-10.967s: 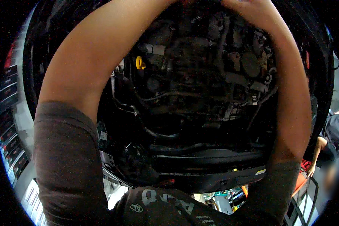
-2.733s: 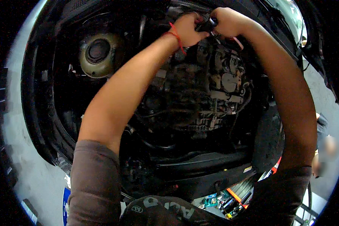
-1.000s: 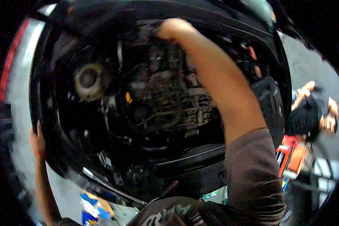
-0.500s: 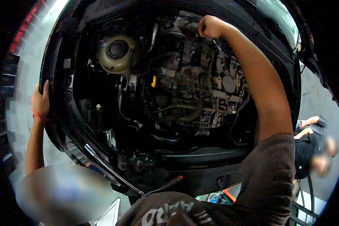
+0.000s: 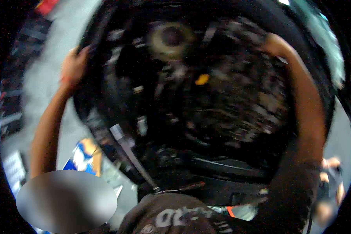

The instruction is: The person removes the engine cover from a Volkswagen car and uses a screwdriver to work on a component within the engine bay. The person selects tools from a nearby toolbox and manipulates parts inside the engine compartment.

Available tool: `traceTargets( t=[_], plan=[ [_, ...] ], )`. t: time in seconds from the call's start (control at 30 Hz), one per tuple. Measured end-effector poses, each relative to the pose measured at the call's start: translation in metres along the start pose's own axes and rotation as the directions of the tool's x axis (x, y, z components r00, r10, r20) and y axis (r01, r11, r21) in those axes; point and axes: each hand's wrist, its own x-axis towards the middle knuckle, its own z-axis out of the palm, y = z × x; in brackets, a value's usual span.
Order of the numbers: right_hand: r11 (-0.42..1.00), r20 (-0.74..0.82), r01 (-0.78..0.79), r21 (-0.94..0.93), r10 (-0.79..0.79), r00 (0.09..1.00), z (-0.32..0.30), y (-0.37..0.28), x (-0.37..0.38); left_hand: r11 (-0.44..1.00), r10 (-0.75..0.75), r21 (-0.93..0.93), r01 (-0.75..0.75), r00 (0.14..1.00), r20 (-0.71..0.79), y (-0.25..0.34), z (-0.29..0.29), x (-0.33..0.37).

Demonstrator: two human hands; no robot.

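An open engine bay fills the middle of the view, blurred by motion. At its left side my left hand (image 5: 75, 65), with a red band at the wrist, is closed over the car's fender edge (image 5: 85, 84). My right arm stretches to the far right of the engine (image 5: 238, 89). There my right hand (image 5: 277, 45) is closed, its fingers bent down among dark parts; what they hold is hidden. A small pale spot shows just below that hand. Left of the engine's far end sits a round yellowish reservoir (image 5: 171, 41) with a black cap. A yellow dipstick handle (image 5: 202, 79) stands out mid-engine.
A long metal bar (image 5: 134, 158), thicker at its far end, lies across the front left of the bay. A thin piece with a red tip (image 5: 201, 183) is close by. Blue-and-white packaging (image 5: 85, 158) is at lower left. Another person (image 5: 329, 183) is at lower right.
My view has shifted, so the engine bay and both hands appear further right. The left hand stays on the fender edge, and the right hand remains closed at the engine's far side.
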Motion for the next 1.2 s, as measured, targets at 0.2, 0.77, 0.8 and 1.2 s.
traceTargets(
  t=[0.2,0.77,0.8,1.2],
  plan=[
    [0.998,0.137,0.010,-0.068,0.000,0.991,-0.016,0.021,-0.002,0.997,0.073,-0.023,-0.077,0.988,-0.133,-0.006,0.012,0.000],
    [0.972,0.117,0.211,-0.102,-0.199,0.973,-0.008,0.041,0.022,0.998,0.038,0.058,-0.031,0.991,-0.127,-0.023,0.014,0.012],
    [0.969,0.162,0.190,-0.157,-0.165,0.973,-0.002,0.046,0.028,0.998,0.036,0.057,-0.029,0.992,-0.118,-0.022,0.014,0.013],
    [0.999,0.136,-0.034,-0.002,0.034,0.990,-0.009,0.030,0.008,0.996,0.066,0.061,-0.059,0.991,-0.120,-0.029,0.013,0.015]
  ],
)
